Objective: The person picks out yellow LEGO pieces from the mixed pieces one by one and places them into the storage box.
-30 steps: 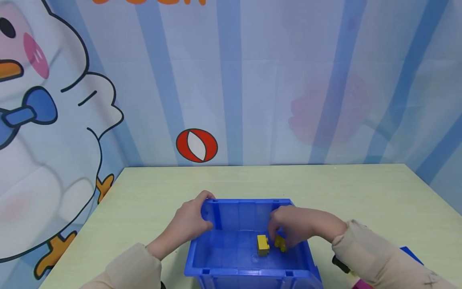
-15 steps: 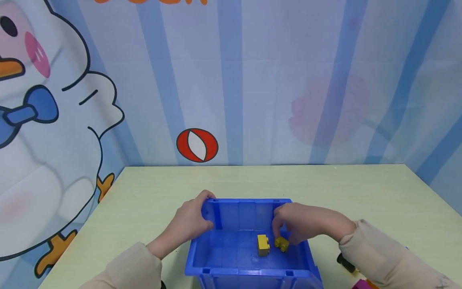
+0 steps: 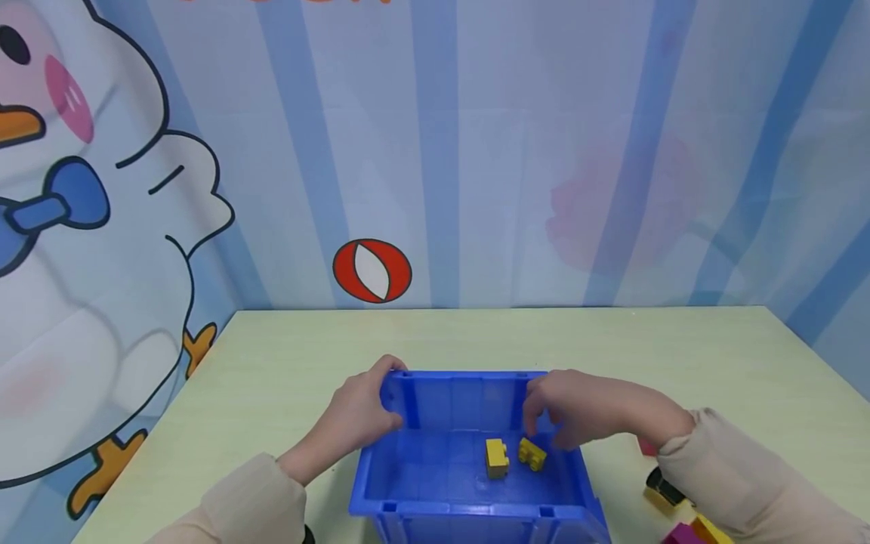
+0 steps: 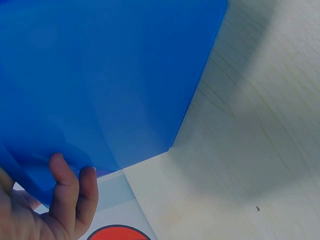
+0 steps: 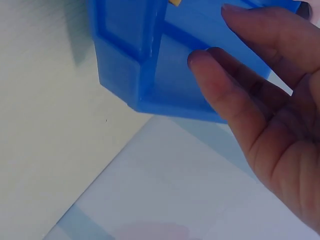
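On a pale table, a blue bin stands with the left hand gripping its far left corner, fingers curled about the rim. Over the far right corner hangs the right hand, its fingers bent and apart, with nothing between them; whether any touch the bin, I cannot tell.

Two toy pieces lie on the bin floor, right of the middle: a yellow block and, just beside it, a small studded piece. The step looks like handling pieces within the bin while steadying it; the next move probably calls for lifting the right hand clear of the wall.

To the bin's right, partly behind a beige sleeve, lie a black piece, a magenta block and a scrap of red. Beyond the table hangs a blue striped backdrop, printed with a cartoon duck and a red-and-white ball.
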Available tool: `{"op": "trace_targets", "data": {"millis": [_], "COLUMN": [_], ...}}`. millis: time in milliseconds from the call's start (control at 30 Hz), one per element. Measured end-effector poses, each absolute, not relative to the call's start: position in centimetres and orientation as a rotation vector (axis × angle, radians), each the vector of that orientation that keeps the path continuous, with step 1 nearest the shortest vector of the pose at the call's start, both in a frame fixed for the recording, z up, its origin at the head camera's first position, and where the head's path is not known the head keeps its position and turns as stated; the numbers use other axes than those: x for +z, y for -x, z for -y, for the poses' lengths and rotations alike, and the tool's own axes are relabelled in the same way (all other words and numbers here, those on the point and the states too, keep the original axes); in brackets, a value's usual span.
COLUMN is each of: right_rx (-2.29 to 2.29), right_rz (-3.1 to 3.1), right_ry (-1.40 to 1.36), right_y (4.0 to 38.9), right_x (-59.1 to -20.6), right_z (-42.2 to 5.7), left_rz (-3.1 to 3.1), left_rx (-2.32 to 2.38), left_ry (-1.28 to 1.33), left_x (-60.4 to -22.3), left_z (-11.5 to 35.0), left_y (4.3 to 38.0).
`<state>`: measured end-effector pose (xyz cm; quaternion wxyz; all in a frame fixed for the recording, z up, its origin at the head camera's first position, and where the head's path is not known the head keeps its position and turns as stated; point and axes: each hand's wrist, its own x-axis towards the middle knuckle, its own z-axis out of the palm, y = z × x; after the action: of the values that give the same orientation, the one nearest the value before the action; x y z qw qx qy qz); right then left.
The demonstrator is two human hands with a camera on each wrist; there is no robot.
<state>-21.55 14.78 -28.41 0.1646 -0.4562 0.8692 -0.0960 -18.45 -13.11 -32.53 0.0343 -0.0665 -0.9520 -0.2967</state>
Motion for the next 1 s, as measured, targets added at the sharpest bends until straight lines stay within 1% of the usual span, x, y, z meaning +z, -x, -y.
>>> {"op": "trace_targets", "data": {"millis": [200,433,600,867,1000], "right_rx": [-0.292,-0.286,-0.314,-0.345,-0.342], "right_rz": [-2.476,-2.486,-2.481,-2.476,-2.503], "right_ry": [1.305,1.194,1.137,1.166,1.116], "right_y": [21.6,21.2,20.7,20.2,19.9], "right_x": [-28.1,-27.8,-28.2,-28.8,-29.1], "right_z": [-16.0,-18.0,-19.5,-21.6,-22.3], "left_rz": [2.921,2.919,2.919,2.916,2.914], "left_rx": [-0.916,-0.909,-0.911,-0.917,-0.917], "left_ry": [0.208,0.219,0.220,0.217,0.220], "left_x": [-32.6,-32.6,-32.5,-32.5,-32.4], "left_z": [13.1,13.1,13.0,13.0,13.0], "left_y": [18.4,18.5,18.4,18.3,18.3]}}
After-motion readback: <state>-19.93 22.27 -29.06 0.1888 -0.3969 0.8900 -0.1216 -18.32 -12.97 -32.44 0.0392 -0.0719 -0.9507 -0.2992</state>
